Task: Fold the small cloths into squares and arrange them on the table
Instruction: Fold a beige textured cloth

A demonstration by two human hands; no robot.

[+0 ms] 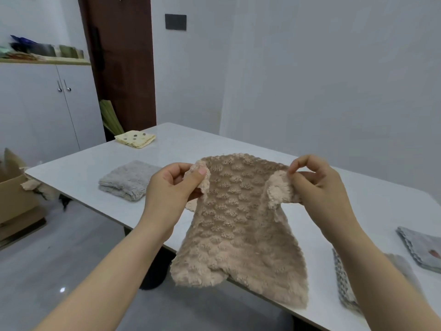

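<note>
A fluffy beige cloth (236,225) hangs in the air above the near edge of the white table (238,146). My left hand (171,189) pinches its upper left corner and my right hand (317,185) pinches its upper right corner. Its lower part droops over the table edge. A folded grey cloth (128,180) lies on the table to the left. Farther back lies a folded yellow spotted cloth (135,138). On the right lie a grey patterned cloth (346,283), partly hidden by my right forearm, and a grey cloth (422,247).
A cardboard box (14,194) stands on the floor at the left. Behind it is a white cabinet (47,111) with items on top, next to a dark wooden door (124,68). A dark pedestal (155,271) carries the table.
</note>
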